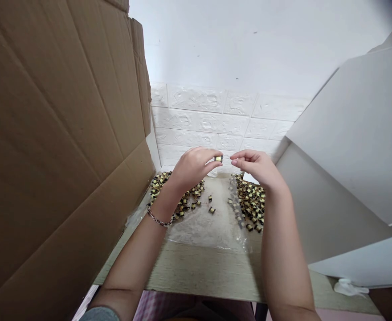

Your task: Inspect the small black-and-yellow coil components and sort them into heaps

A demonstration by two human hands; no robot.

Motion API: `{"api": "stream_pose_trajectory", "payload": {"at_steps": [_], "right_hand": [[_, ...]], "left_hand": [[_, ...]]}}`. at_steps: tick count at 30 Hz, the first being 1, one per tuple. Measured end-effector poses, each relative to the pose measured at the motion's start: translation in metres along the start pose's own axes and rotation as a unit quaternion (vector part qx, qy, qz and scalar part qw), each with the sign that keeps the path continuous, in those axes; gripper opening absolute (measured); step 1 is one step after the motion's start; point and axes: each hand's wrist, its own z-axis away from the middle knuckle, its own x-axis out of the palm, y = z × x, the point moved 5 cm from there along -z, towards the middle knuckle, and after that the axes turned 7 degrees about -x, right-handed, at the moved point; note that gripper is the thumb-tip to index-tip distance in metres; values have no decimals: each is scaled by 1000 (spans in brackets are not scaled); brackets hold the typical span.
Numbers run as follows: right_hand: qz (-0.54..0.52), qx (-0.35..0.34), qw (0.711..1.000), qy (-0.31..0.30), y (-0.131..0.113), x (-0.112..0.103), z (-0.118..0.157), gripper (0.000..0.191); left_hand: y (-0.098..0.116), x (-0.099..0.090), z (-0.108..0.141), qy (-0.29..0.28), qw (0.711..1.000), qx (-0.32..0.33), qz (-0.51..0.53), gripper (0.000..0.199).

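The left hand [192, 168] pinches a coil [219, 158] in its fingers above the sheet's [199, 232] far end; a slack grip could drop it among the strays [212, 210] there. The right hand's [258, 166] fingers nearly meet; whether they hold anything, I can't tell.

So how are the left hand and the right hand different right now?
The left hand pinches a small black-and-yellow piece; the right hand shows no piece, though something very thin would be too small to see. The left arm wears a chain bracelet, while the right arm shows none. Both hands are raised, fingertips pointing toward each other.
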Motion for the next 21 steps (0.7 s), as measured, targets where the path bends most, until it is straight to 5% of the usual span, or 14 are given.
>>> {"api": "stream_pose_trajectory", "payload": {"at_steps": [21], "right_hand": [[-82,-11,997,1,0,6,-3,39]], "left_hand": [[-1,6,-1,-32,999,-5,3,21]]}}
